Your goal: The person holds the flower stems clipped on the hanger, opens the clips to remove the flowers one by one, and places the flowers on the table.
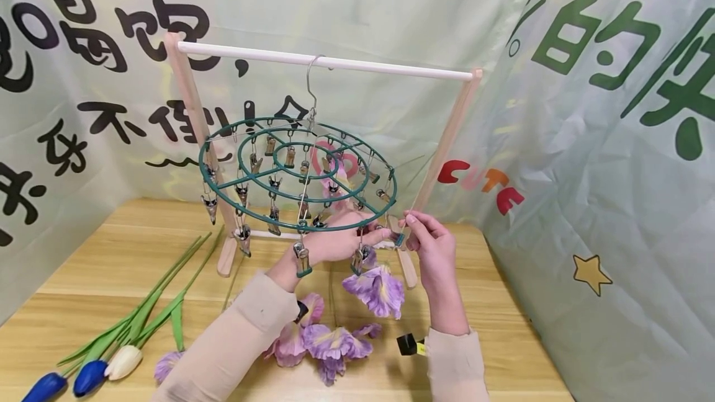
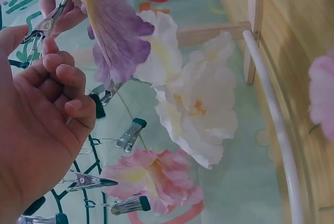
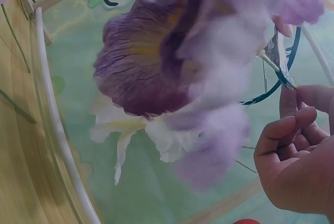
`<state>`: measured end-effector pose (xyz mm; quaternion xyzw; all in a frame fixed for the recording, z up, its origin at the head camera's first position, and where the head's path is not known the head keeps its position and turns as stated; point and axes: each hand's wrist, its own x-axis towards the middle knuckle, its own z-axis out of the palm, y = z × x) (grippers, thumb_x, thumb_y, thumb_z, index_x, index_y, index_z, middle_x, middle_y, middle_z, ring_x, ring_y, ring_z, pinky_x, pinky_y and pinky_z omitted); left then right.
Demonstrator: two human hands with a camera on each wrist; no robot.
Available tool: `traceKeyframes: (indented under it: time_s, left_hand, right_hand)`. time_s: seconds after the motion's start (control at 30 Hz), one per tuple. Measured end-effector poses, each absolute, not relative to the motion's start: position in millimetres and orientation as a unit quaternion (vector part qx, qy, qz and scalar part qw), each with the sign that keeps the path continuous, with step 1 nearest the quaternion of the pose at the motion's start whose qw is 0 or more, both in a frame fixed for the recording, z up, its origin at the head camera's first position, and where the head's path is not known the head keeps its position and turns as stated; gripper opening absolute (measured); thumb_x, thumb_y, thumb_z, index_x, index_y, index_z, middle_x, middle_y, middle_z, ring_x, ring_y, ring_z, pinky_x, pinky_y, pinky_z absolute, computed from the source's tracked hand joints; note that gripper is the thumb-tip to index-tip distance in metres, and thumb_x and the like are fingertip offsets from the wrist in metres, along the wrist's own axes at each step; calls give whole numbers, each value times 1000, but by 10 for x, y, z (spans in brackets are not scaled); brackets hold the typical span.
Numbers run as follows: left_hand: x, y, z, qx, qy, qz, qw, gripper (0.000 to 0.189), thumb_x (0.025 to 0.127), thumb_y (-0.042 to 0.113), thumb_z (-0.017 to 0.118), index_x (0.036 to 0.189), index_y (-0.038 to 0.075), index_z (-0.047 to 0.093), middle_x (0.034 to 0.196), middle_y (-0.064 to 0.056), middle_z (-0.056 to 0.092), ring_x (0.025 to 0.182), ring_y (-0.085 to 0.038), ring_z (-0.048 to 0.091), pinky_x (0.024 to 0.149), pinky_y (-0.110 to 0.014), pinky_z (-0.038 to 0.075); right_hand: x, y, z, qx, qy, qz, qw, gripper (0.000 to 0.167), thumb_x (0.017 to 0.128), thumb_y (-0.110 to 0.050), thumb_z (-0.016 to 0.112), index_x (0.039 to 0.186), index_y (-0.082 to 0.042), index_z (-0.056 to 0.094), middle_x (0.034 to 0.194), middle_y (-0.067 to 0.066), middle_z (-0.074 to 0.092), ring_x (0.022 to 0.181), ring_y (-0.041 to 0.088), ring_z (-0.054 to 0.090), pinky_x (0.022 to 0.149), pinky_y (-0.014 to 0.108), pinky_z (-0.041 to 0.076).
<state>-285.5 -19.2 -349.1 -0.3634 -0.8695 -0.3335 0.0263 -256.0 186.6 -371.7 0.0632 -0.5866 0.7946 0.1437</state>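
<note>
I can see two blue tulips (image 1: 90, 378) and a white tulip (image 1: 124, 362) lying on the wooden table (image 1: 505, 346), plus a small black object (image 1: 408, 344) by a yellow patch. Around them I've got pale backdrops (image 1: 642, 203) with big lettering (image 1: 687, 143) and a yellow star (image 1: 591, 274).
</note>
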Motion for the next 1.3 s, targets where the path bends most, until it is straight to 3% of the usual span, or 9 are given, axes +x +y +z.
traceKeyframes:
  time_s: [0.3, 0.87, 1.3]
  left_hand:
    - [-2850, -215, -3594, -349, -817, -459, -27, 40, 107, 44, 58, 80, 14, 53, 73, 0, 47, 64, -15, 41, 63, -28, 37]
    - [-2825, -243, -3639, -364, -792, -491, 5, 37, 107, 34, 61, 77, 14, 51, 66, 4, 42, 57, -13, 37, 60, -26, 34]
    - [-2830, -269, -3607, -374, -795, -474, 48, 40, 106, 31, 62, 73, 16, 49, 65, 5, 40, 62, -14, 38, 71, -30, 35]
  right_hand:
    - [-2558, 1854, -3719, 72, -584, 797, 138, 14, 101, -1, 65, 99, -8, 78, 80, 2, 74, 55, 8, 41, 56, 22, 39]
    - [-2521, 1825, -3718, 80, -586, 796, 132, 15, 101, -1, 65, 97, -8, 77, 80, 6, 74, 55, 9, 41, 55, 21, 42]
    - [-2501, 1820, -3689, 80, -585, 796, 133, 14, 101, -1, 65, 98, -5, 77, 79, 2, 74, 54, 8, 38, 55, 21, 41]
